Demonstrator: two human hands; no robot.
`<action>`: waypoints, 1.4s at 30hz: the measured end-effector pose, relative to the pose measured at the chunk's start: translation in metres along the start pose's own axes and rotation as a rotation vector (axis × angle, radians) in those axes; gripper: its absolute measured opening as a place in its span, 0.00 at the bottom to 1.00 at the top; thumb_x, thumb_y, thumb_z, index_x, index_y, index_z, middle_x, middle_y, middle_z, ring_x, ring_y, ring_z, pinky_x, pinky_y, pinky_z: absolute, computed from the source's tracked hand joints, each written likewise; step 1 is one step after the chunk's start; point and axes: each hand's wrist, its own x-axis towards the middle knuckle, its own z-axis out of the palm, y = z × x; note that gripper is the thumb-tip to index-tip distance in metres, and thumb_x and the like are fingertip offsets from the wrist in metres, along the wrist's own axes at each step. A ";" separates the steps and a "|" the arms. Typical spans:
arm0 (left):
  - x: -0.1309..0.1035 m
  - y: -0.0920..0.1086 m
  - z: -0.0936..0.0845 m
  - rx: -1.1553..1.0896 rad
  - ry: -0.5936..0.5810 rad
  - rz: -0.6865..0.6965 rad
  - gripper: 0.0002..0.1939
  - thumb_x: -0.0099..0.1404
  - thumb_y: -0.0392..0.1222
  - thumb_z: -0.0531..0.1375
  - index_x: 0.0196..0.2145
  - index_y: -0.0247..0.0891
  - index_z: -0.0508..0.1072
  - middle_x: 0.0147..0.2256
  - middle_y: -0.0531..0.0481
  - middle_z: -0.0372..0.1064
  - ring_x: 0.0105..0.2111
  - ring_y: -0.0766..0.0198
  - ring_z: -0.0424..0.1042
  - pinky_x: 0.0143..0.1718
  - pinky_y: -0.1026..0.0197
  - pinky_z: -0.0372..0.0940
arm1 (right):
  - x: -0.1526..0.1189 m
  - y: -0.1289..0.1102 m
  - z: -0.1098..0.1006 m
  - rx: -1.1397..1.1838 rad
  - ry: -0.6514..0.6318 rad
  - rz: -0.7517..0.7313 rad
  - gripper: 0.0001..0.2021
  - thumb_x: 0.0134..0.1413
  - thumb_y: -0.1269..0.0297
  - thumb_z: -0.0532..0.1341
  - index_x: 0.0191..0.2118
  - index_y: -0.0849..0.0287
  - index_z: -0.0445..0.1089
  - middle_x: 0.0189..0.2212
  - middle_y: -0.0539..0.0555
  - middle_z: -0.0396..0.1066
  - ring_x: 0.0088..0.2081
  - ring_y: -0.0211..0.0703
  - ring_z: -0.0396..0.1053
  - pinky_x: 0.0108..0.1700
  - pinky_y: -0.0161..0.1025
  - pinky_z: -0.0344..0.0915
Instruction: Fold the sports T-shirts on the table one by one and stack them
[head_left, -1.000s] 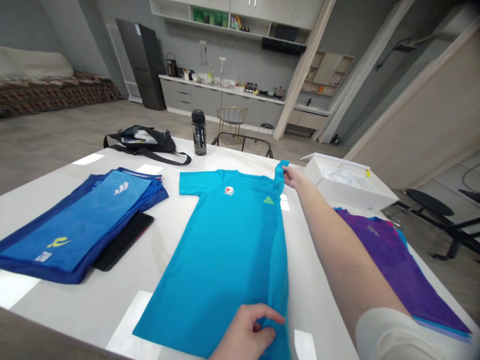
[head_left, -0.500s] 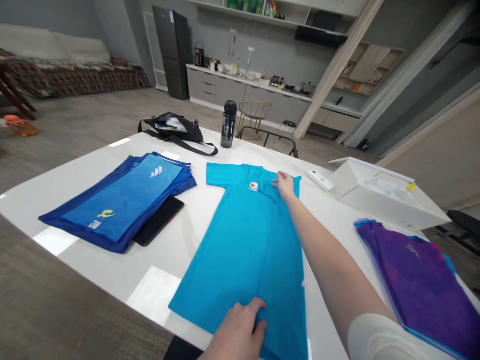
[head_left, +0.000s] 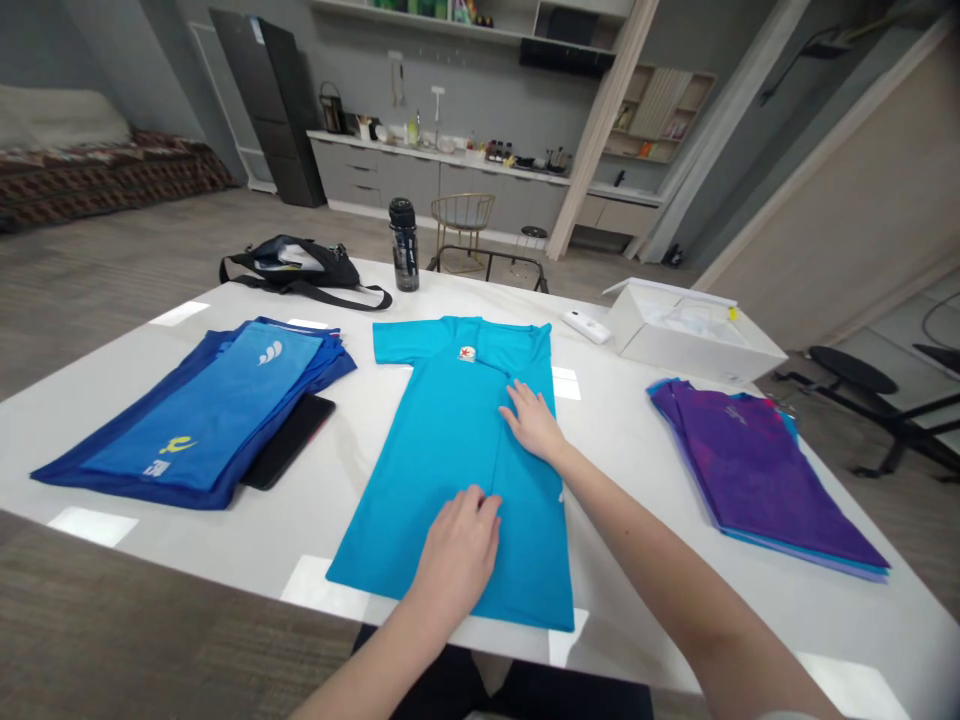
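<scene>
A turquoise T-shirt (head_left: pixel 442 430) lies in front of me, its right side folded inward in a long lengthwise strip. One short sleeve points left, and a small badge with a red star shows on the chest. On the lower middle of the shirt, beside the fold's edge, rests my left hand (head_left: pixel 461 545), fingers loosely bent over the fabric and holding nothing. My right hand (head_left: pixel 534 420) lies higher up on the folded strip with its fingers spread, touching the cloth.
A pile of blue shirts (head_left: pixel 217 400) lies left, partly over a black tablet-like device (head_left: pixel 292 440). Purple shirts (head_left: pixel 757 460) are stacked right. Behind are a black bag (head_left: pixel 300 265), a bottle (head_left: pixel 404 245), a white handheld device (head_left: pixel 586 327) and an open white box (head_left: pixel 682 335) on the white table (head_left: pixel 622 420).
My right hand has come down from the shirt's shoulder onto the folded strip. My left hand has moved from near the hem up to the lower middle. The camera view has shifted right.
</scene>
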 end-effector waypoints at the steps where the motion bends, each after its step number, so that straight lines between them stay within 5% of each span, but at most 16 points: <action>1: 0.006 0.002 0.008 0.030 0.051 0.083 0.21 0.76 0.40 0.46 0.60 0.39 0.69 0.56 0.39 0.71 0.55 0.52 0.71 0.57 0.48 0.64 | -0.015 -0.004 0.002 -0.026 -0.022 0.000 0.32 0.72 0.49 0.46 0.71 0.67 0.54 0.72 0.65 0.46 0.72 0.60 0.44 0.70 0.62 0.41; 4: 0.018 0.005 0.036 0.098 0.097 0.243 0.24 0.76 0.45 0.48 0.65 0.36 0.63 0.66 0.39 0.60 0.66 0.51 0.58 0.67 0.43 0.53 | -0.052 -0.013 0.005 -0.094 -0.054 0.029 0.34 0.72 0.48 0.43 0.72 0.68 0.50 0.72 0.64 0.45 0.73 0.57 0.42 0.71 0.60 0.38; 8: 0.014 0.003 0.057 0.171 0.115 0.276 0.30 0.77 0.53 0.45 0.70 0.35 0.55 0.70 0.41 0.52 0.70 0.52 0.50 0.69 0.39 0.47 | -0.093 -0.023 0.000 -0.128 -0.088 0.020 0.32 0.72 0.49 0.41 0.74 0.62 0.48 0.73 0.58 0.43 0.74 0.54 0.39 0.72 0.58 0.36; 19: -0.049 0.024 0.060 0.159 0.121 0.163 0.34 0.75 0.56 0.49 0.70 0.35 0.54 0.71 0.36 0.47 0.70 0.42 0.48 0.67 0.35 0.53 | -0.218 -0.059 -0.018 -0.083 -0.136 -0.006 0.29 0.73 0.49 0.41 0.74 0.51 0.45 0.74 0.54 0.40 0.74 0.55 0.37 0.69 0.70 0.39; 25: -0.071 0.027 0.053 -0.035 0.137 0.174 0.27 0.75 0.47 0.51 0.68 0.37 0.58 0.69 0.37 0.54 0.68 0.47 0.56 0.63 0.42 0.63 | -0.274 -0.062 -0.032 -0.020 -0.124 -0.182 0.27 0.72 0.51 0.49 0.71 0.50 0.53 0.71 0.56 0.52 0.71 0.55 0.49 0.68 0.70 0.45; 30: -0.065 0.016 0.043 -0.393 0.242 0.009 0.17 0.73 0.36 0.52 0.55 0.43 0.72 0.61 0.42 0.65 0.58 0.54 0.70 0.57 0.49 0.70 | -0.297 -0.063 -0.038 0.059 0.029 -0.138 0.13 0.69 0.60 0.57 0.54 0.54 0.72 0.58 0.59 0.70 0.58 0.52 0.67 0.60 0.55 0.64; 37: -0.053 0.020 0.040 -0.997 0.221 -0.302 0.11 0.65 0.39 0.60 0.46 0.42 0.75 0.53 0.44 0.61 0.39 0.62 0.73 0.32 0.59 0.77 | -0.297 -0.068 -0.032 0.090 0.133 -0.095 0.09 0.68 0.66 0.58 0.49 0.55 0.73 0.45 0.57 0.75 0.47 0.51 0.71 0.49 0.52 0.68; 42: -0.056 0.013 0.044 -1.054 0.217 -0.341 0.13 0.63 0.42 0.61 0.46 0.42 0.75 0.53 0.44 0.60 0.41 0.61 0.73 0.32 0.59 0.76 | -0.302 -0.067 -0.028 0.098 0.170 -0.103 0.12 0.67 0.73 0.56 0.51 0.55 0.72 0.43 0.56 0.75 0.44 0.50 0.71 0.46 0.50 0.69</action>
